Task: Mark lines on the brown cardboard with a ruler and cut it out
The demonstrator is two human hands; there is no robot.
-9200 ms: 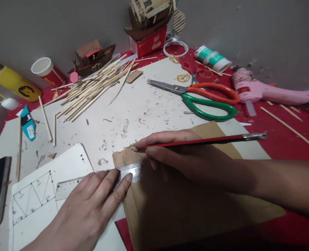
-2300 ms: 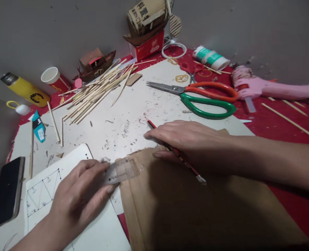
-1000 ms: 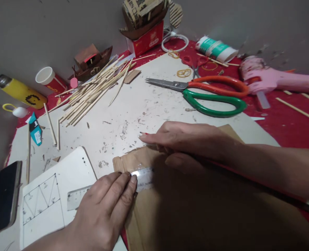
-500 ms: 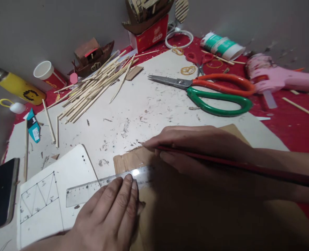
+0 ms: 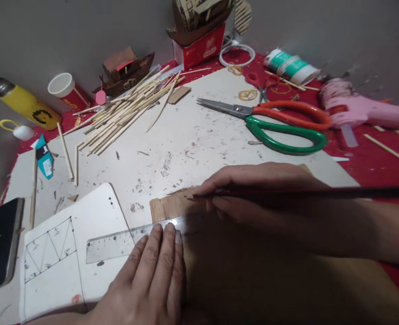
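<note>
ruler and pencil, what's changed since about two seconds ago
The ruler has slid right, farther onto the cardboard, and the left hand, which gripped it, now lies across it. The pencil, still in the right hand, has swung so its tip is over the cardboard, no longer beyond its far edge. The scissors and pile of sticks lie as before.

Low in the frame, left of centre, the ruler [image 5: 107, 248] looks like clear, glossy plastic, beside matt brown cardboard [image 5: 167, 206]. The scissors [image 5: 248, 112], upper right, show grey metal blades and shiny handles; upper left, the sticks [image 5: 128, 108] look like dull bare wood.
</note>
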